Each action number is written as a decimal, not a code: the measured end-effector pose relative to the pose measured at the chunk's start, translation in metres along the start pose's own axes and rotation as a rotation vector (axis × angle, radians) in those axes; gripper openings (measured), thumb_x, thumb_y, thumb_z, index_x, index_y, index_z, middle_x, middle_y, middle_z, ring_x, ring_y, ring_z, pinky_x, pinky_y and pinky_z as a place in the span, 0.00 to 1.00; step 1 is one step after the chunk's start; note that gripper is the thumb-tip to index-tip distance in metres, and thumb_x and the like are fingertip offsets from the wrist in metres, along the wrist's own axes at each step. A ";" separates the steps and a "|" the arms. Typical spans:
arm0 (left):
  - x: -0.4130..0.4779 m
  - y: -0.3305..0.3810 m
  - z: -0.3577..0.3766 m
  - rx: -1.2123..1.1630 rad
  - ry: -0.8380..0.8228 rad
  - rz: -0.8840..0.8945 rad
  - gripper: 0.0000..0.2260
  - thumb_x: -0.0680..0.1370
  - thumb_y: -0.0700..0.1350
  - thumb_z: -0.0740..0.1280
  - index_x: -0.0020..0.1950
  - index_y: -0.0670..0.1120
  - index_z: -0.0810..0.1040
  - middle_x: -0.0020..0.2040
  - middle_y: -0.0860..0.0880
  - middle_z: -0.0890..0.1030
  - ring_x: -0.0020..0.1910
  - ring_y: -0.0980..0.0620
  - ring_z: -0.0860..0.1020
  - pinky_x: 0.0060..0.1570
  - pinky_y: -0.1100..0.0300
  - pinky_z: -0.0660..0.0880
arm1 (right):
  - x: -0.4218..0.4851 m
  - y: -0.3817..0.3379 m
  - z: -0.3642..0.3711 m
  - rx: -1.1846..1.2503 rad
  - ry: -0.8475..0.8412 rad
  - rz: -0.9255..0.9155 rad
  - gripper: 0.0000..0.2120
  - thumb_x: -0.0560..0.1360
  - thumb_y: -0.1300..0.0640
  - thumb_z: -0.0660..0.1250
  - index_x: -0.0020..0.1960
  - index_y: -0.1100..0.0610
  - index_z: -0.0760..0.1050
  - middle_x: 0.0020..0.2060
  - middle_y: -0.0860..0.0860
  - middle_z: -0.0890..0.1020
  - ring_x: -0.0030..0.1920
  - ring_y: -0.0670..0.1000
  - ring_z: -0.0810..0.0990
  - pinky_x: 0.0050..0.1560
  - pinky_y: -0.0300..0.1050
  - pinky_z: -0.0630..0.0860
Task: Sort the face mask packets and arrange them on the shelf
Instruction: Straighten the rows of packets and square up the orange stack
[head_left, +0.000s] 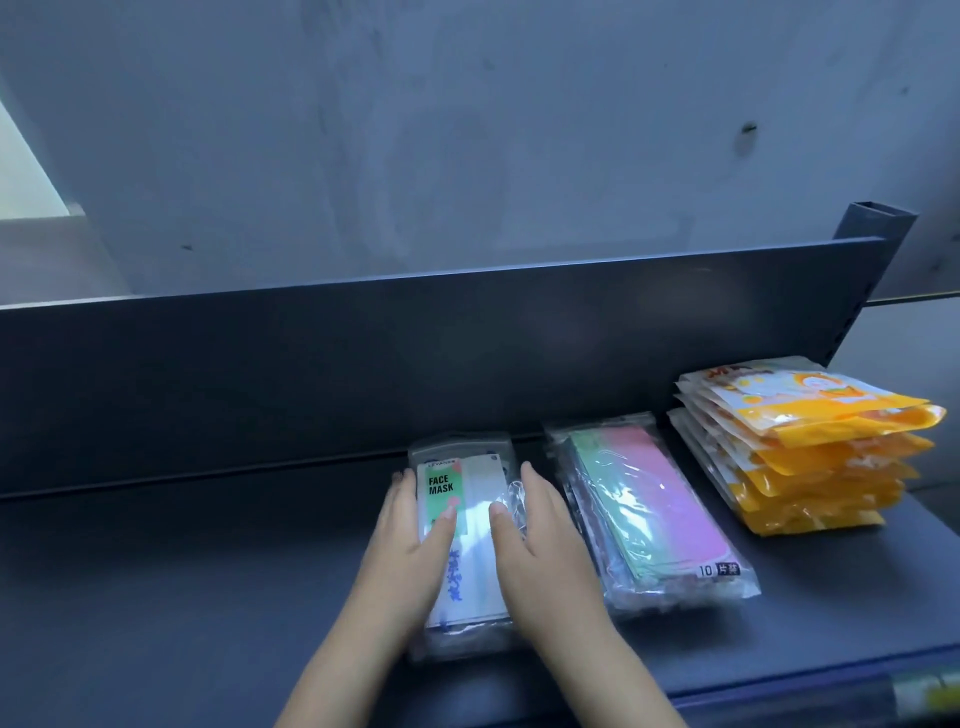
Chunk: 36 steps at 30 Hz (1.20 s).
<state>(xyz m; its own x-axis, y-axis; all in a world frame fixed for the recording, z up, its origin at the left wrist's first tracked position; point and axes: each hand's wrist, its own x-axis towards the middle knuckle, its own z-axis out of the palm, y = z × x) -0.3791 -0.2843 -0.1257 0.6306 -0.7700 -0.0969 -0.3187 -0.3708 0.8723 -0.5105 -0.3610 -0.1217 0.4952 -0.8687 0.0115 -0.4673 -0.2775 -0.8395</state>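
Head view: stack of clear plastic face mask packets, top one with green "FACE MASK" label (470, 512), lies flat on dark grey metal shelf (182, 582), far end near shelf back panel (363, 364). Left grip (410, 545) against stack's left edge, right grip (540, 545) against right edge. Both grips released: fingers straight, thumbs resting on top packet. Just right: stack of clear packets with pastel green-pink masks (649, 514). Further right: pile of orange-yellow pouches (810, 452).

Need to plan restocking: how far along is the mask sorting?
Done: orange packets stacked at right, pastel packets piled beside them. In hand: left hand and right hand flank and press the FACE MASK pile. Left: no loose packets show, perhaps squaring this pile.
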 end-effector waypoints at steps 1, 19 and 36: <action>0.000 0.002 0.000 0.187 0.035 0.081 0.30 0.85 0.57 0.58 0.85 0.53 0.52 0.85 0.59 0.50 0.83 0.59 0.48 0.80 0.61 0.48 | -0.001 -0.002 -0.004 -0.107 0.024 -0.045 0.30 0.84 0.42 0.52 0.84 0.48 0.50 0.82 0.42 0.56 0.80 0.43 0.55 0.76 0.42 0.57; -0.025 0.085 0.110 -0.091 -0.003 0.142 0.30 0.83 0.61 0.55 0.85 0.57 0.54 0.82 0.68 0.53 0.79 0.71 0.50 0.76 0.67 0.49 | 0.010 0.064 -0.148 -0.267 0.077 -0.112 0.27 0.85 0.41 0.53 0.82 0.46 0.61 0.79 0.38 0.62 0.80 0.37 0.52 0.75 0.34 0.53; -0.018 0.081 0.180 -0.311 0.202 -0.050 0.22 0.87 0.53 0.55 0.81 0.53 0.67 0.78 0.59 0.69 0.76 0.61 0.66 0.79 0.55 0.60 | 0.024 0.115 -0.137 0.713 0.145 0.228 0.14 0.85 0.54 0.61 0.69 0.50 0.75 0.62 0.42 0.82 0.58 0.36 0.82 0.54 0.34 0.78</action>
<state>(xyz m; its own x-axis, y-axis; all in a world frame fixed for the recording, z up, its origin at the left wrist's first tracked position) -0.5436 -0.3940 -0.1395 0.7770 -0.6252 -0.0735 -0.0732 -0.2057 0.9759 -0.6529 -0.4700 -0.1437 0.3195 -0.9315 -0.1740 0.0642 0.2045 -0.9768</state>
